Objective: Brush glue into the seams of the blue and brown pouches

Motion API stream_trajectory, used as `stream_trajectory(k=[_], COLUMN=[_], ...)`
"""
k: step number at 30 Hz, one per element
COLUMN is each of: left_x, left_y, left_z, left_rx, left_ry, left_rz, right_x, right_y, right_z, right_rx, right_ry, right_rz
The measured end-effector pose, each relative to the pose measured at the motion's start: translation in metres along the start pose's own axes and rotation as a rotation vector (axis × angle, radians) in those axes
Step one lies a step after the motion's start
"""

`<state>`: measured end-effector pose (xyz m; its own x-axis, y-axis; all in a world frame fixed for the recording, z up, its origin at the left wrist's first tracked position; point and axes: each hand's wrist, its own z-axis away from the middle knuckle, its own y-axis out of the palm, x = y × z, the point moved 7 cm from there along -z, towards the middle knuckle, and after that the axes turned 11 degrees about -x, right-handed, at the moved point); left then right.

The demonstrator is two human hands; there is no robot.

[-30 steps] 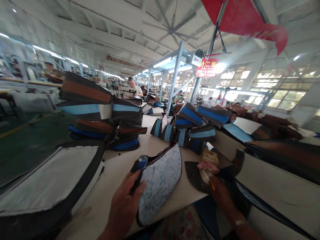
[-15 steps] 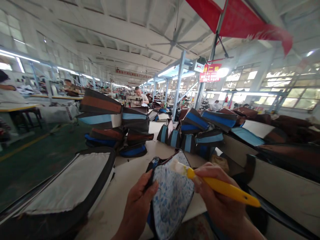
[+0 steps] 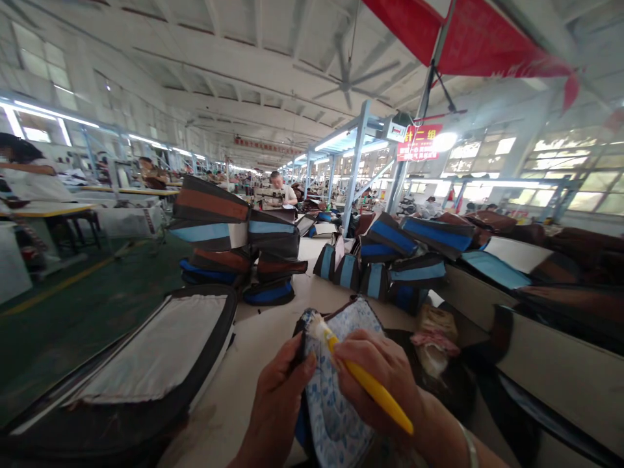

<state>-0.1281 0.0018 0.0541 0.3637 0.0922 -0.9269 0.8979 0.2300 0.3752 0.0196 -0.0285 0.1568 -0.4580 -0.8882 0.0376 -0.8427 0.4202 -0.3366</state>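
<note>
A fabric piece (image 3: 336, 403) with a blue-and-white patterned lining stands tilted in front of me, its dark edge towards the left. My left hand (image 3: 280, 390) grips that left edge between thumb and fingers. In my right hand (image 3: 375, 374) is a brush (image 3: 385, 396) with a yellow handle, held over the lining. Its pale bristles touch the upper left corner of the piece, just above my left thumb. My right hand hides part of the lining's right side.
Left on the table (image 3: 205, 403) lies a large black-edged panel (image 3: 156, 344) with a white lining. Stacked sewn pieces (image 3: 212, 201) in brown, grey and blue stand behind, with more blue-striped pieces (image 3: 377, 279) to the right. A brown pouch-like item (image 3: 436, 325) sits beyond my right hand.
The brush has moved left across the lining, from its upper middle to the upper left corner. My right hand has gone with it, uncovering the brown item. The left hand keeps its hold.
</note>
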Motion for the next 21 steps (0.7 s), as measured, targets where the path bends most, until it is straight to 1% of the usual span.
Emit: stream_trajectory(k=[1, 5, 9, 11, 13, 15, 17, 18, 19, 20, 21], left_x=[0.001, 0.003, 0.002, 0.002, 0.003, 0.005, 0.008, 0.009, 0.011, 0.014, 0.020], left_y=[-0.001, -0.004, -0.011, -0.018, -0.024, -0.032, -0.044, -0.052, -0.062, -0.074, -0.086], left_z=[0.000, -0.002, -0.001, -0.001, -0.003, -0.007, -0.013, -0.017, -0.020, -0.022, -0.025], left_rx=[0.003, 0.010, -0.034, -0.075, -0.098, -0.104, -0.127, -0.172, -0.242, -0.322, -0.395], left_ry=[-0.002, -0.006, 0.089, 0.125, 0.158, 0.204, 0.279, 0.334, 0.386, 0.418, 0.410], left_rz=[0.005, -0.043, -0.189, -0.265, -0.347, -0.414, -0.491, -0.541, -0.591, -0.624, -0.641], right_x=[0.000, -0.002, 0.003, 0.005, 0.010, 0.017, 0.015, 0.012, 0.008, 0.005, 0.003], right_y=[0.002, 0.004, 0.016, 0.017, 0.019, 0.024, 0.026, 0.022, 0.016, 0.008, 0.000], right_z=[0.000, 0.000, 0.003, 0.005, 0.008, 0.012, 0.017, 0.019, 0.022, 0.025, 0.030], right_rx=[0.003, -0.065, 0.010, -0.024, -0.041, 0.009, 0.032, 0.000, -0.064, -0.138, -0.222], right_ry=[0.003, 0.059, 0.010, 0.019, -0.006, -0.050, -0.006, 0.039, 0.089, 0.131, 0.160], right_rz=[0.006, -0.005, -0.001, 0.032, 0.032, 0.028, 0.040, 0.041, 0.034, 0.020, 0.008])
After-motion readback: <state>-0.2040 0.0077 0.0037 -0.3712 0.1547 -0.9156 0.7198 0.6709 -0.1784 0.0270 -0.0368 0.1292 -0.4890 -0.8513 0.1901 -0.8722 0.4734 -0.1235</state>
